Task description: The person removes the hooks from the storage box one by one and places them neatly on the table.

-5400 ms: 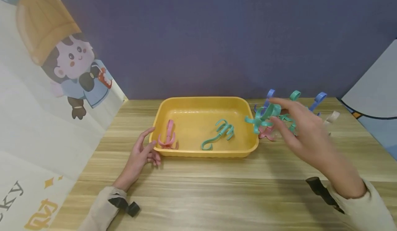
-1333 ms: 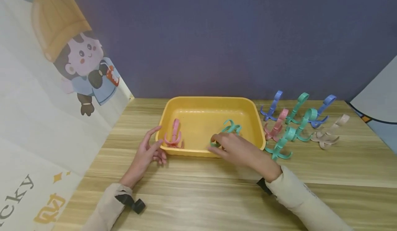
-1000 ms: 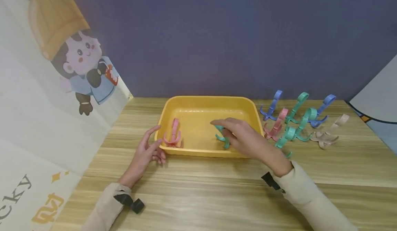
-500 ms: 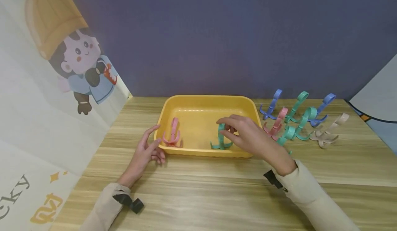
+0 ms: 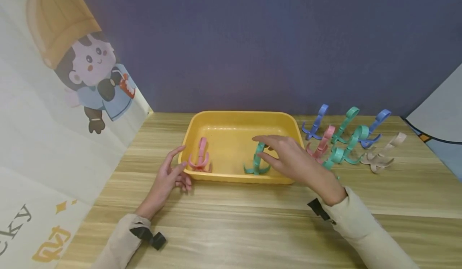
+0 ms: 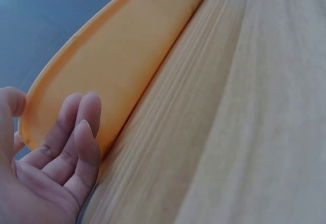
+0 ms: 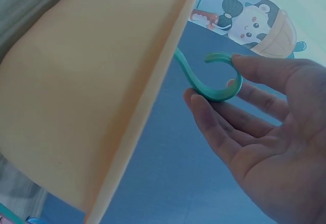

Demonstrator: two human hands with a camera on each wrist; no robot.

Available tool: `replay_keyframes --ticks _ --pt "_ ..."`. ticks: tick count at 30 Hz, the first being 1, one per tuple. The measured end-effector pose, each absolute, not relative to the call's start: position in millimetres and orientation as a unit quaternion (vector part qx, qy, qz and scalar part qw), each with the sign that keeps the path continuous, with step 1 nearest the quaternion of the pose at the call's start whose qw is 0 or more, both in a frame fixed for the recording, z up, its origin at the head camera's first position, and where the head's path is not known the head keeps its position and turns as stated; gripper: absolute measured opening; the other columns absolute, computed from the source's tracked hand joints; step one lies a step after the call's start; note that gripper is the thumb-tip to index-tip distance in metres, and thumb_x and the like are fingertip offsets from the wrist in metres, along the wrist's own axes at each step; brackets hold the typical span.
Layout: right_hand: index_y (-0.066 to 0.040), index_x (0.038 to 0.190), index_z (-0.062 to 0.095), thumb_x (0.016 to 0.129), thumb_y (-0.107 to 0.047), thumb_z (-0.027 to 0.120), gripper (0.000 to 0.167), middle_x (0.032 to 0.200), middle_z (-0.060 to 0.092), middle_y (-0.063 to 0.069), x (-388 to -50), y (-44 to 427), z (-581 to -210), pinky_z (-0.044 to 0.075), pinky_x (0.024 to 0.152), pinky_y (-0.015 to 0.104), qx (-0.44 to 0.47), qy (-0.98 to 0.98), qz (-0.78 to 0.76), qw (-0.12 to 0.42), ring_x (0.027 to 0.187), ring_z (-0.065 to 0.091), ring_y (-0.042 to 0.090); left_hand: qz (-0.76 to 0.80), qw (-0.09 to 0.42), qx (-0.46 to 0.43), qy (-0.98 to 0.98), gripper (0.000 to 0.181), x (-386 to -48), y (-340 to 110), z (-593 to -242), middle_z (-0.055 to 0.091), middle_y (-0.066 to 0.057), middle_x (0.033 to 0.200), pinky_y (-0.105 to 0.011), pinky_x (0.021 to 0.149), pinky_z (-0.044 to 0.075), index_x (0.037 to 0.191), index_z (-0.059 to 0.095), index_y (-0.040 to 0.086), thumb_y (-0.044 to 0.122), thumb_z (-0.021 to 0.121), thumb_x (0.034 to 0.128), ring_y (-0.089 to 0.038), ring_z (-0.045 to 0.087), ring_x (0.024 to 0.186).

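A yellow plastic tray [image 5: 236, 178] stands on the table. At its left front corner my left hand [image 5: 164, 181] holds the rim, thumb and index finger over the edge; in the left wrist view the other fingers bend against the outer wall. Above the tray's right part is my right hand [image 5: 294, 160]. Its thumb and fingers pinch the curved top of a green hanger hook [image 7: 224, 94], whose splayed prongs [image 5: 257, 169] stand on the tray floor, stem slightly tilted. A pink hanger hook [image 5: 201, 156] stands inside the tray at the left.
Right of the tray stand several more hooks: blue hooks [image 5: 317, 122], green hooks [image 5: 357, 140], a pink hook [image 5: 326, 138] and a beige hook [image 5: 382, 154]. A dark blue panel [image 5: 231, 44] rises behind the wooden table [image 5: 231, 229]; a printed sheet [image 5: 43, 120] hangs at the left.
The green hook, earlier lying on its side in the tray, has been taken by my right hand and stood upright on its prongs. Another green hook was set down among those at the right. My left hand stays.
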State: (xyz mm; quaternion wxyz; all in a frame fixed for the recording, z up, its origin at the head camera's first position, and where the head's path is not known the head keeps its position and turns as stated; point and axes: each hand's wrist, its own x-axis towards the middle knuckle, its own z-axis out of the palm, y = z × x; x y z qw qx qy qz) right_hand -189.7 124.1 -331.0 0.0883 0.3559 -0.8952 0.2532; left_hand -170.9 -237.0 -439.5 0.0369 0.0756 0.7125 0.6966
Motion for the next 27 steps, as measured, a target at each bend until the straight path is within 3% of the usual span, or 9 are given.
replay_keyframes --ticks 5,18,27 --pt "-0.005 0.127 0.061 0.094 -0.016 0.071 0.036 0.114 0.071 0.009 -188.0 124.4 -330.8 0.059 0.082 0.042 0.345 -0.901 0.252 0.071 0.099 0.069 0.027 0.697 0.036 0.074 0.712 0.054 -169.5 -236.5 -438.2 0.067 -0.014 0.064 -0.034 0.048 0.056 0.154 0.029 0.024 0.028 0.053 0.1053 -0.026 0.067 0.052" --pt "-0.005 0.123 0.060 0.089 -0.012 0.077 0.039 0.106 0.071 0.010 -185.5 122.3 -332.1 0.059 0.078 0.040 0.357 -0.905 0.212 0.091 0.096 0.069 0.026 0.702 0.037 0.074 0.708 0.054 -169.7 -235.6 -437.2 0.067 -0.011 0.064 -0.033 0.047 0.056 0.154 0.029 0.025 0.027 0.053 0.1052 -0.025 0.067 0.052" --pt "-0.006 0.122 0.061 0.088 -0.012 0.075 0.037 0.106 0.069 0.010 -185.0 123.3 -332.4 0.058 0.074 0.038 0.365 -0.892 0.232 0.132 0.094 0.067 0.023 0.700 0.040 0.077 0.709 0.054 -170.2 -236.9 -438.9 0.067 -0.012 0.064 -0.032 0.048 0.056 0.154 0.029 0.024 0.027 0.052 0.1055 -0.025 0.067 0.052"
